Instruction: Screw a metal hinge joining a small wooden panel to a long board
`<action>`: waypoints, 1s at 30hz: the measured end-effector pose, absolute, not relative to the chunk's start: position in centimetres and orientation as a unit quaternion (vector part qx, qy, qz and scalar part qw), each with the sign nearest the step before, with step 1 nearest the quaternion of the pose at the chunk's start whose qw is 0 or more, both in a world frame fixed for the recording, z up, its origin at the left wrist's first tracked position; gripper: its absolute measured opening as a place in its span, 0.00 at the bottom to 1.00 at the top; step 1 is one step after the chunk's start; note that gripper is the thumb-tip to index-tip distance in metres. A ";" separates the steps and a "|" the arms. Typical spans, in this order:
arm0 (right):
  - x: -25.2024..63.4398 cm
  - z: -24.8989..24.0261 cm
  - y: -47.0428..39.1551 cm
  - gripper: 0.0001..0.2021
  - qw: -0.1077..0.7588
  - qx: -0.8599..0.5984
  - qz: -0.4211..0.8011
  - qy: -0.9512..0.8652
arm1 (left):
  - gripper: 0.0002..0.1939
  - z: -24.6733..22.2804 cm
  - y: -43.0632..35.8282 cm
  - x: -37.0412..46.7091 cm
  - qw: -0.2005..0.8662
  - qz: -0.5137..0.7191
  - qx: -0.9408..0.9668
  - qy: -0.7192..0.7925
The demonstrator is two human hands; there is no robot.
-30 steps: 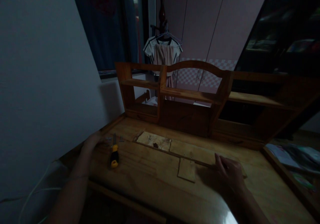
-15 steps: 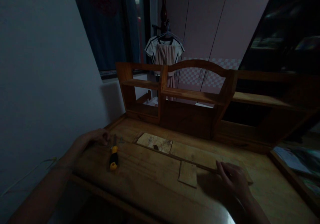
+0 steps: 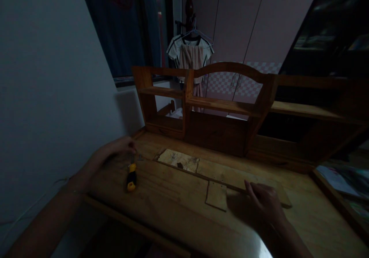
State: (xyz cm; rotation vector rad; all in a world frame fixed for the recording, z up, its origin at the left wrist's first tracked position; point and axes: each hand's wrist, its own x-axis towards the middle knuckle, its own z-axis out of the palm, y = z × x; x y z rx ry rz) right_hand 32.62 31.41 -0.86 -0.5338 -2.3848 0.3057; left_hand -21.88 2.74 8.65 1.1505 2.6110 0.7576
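Note:
My left hand [image 3: 124,145] is over the desk's left side, its fingers pinched together just past the tip of a yellow-and-black screwdriver [image 3: 132,178]. Whatever they hold is too small and dark to make out. Close by lies a small metal piece [image 3: 140,157], perhaps a screw. My right hand [image 3: 265,199] is closed, fingers curled, by the near edge of a long wooden board [image 3: 227,176]; I cannot make out what is in it. The board's left end has a pale, worn patch [image 3: 178,161]. A small square wooden piece [image 3: 216,195] lies against its near edge.
A wooden shelf unit [image 3: 221,103] stands along the back of the desk [image 3: 173,202]. The wall [image 3: 57,77] closes in the left side. Papers [image 3: 337,179] lie beyond the desk's right edge. Clothes [image 3: 191,56] hang behind the shelves, before a pink wardrobe [image 3: 233,23].
My left hand has shifted right and slightly away, toward the small metal piece. My right hand has moved slightly left. The screwdriver, board and square piece stay put; the view has tilted a little.

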 end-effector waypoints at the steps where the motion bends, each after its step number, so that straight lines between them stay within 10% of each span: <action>1: 32.4 -0.7 31.2 0.18 0.332 -0.204 0.112 -0.914 | 0.09 9.7 3.5 -20.5 0.138 0.249 0.437 0.853; 13: 23.2 3.0 27.1 0.18 0.297 -0.221 0.257 -0.893 | 0.19 4.5 19.6 3.5 0.319 0.630 0.468 0.532; 30: 23.0 -0.7 27.6 0.14 0.376 -0.263 0.317 -0.830 | 0.24 -1.9 21.9 6.8 0.430 0.661 0.373 0.489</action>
